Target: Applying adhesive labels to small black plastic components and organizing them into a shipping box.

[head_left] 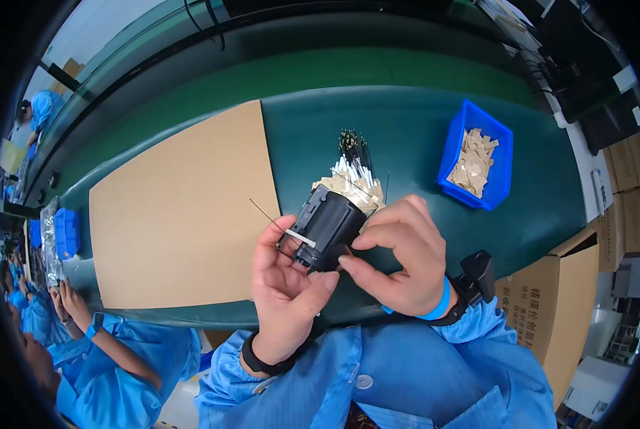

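Note:
In front of my chest a black plastic housing (329,225), boxy with a rounded side, is held tilted above the table edge. My left hand (285,282) grips it from the left and below, thumb along its lower end. Against its left side lies a short white strip (300,237), and a thin dark wire (263,211) sticks out to the upper left. My right hand (404,261) has thumb and index finger pinched at the housing's right edge; what is between them is too small to make out. Just beyond lies a bundle of black-and-white wire leads (357,166) with tan tabs (348,187).
A large cardboard sheet (184,207) covers the table's left part. At the right stands a blue bin (504,168) of tan pieces (471,163). An open carton (549,300) is beside my right arm. A co-worker (112,365) sits at left near another blue bin (66,233).

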Action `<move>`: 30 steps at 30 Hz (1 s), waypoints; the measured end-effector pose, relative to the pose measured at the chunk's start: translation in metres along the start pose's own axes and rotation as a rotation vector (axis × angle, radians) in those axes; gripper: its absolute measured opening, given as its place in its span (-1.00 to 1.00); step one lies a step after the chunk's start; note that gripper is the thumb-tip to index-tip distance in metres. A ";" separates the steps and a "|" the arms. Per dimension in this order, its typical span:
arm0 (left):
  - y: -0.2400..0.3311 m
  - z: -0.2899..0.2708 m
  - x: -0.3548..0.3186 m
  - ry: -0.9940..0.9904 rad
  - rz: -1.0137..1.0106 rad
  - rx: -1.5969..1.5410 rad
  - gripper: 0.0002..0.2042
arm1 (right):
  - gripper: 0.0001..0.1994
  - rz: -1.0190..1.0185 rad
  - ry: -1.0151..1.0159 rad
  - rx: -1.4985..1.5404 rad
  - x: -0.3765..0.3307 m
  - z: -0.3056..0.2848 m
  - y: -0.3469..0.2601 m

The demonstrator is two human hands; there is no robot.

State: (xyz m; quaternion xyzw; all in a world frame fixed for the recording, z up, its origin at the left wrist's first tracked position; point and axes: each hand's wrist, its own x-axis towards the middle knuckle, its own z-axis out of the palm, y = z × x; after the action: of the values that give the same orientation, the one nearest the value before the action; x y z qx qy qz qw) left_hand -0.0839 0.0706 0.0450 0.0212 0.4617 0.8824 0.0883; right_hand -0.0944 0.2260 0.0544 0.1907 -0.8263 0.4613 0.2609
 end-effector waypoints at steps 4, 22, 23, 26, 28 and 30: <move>0.001 0.001 0.001 0.004 -0.010 0.025 -0.36 | -0.78 0.061 -0.036 0.078 0.001 -0.003 0.000; 0.000 0.001 0.000 -0.013 -0.078 -0.111 -0.43 | -0.88 0.126 -0.040 0.073 0.000 0.000 0.001; 0.000 0.001 -0.001 -0.011 -0.074 -0.114 -0.43 | -0.88 0.124 -0.042 0.072 0.000 0.000 0.001; -0.001 0.001 -0.001 -0.006 -0.070 -0.119 -0.43 | -0.89 0.126 -0.037 0.074 0.000 0.001 0.000; -0.001 0.000 -0.001 0.002 -0.068 -0.121 -0.43 | -0.89 0.129 -0.032 0.078 0.000 0.003 0.000; -0.001 0.000 -0.002 -0.007 -0.051 -0.107 -0.42 | -0.84 0.167 -0.034 0.110 -0.002 0.004 0.000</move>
State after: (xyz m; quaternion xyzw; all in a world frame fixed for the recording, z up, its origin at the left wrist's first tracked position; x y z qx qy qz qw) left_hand -0.0822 0.0704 0.0442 0.0078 0.4138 0.9032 0.1136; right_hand -0.0943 0.2228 0.0512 0.1432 -0.8170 0.5228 0.1967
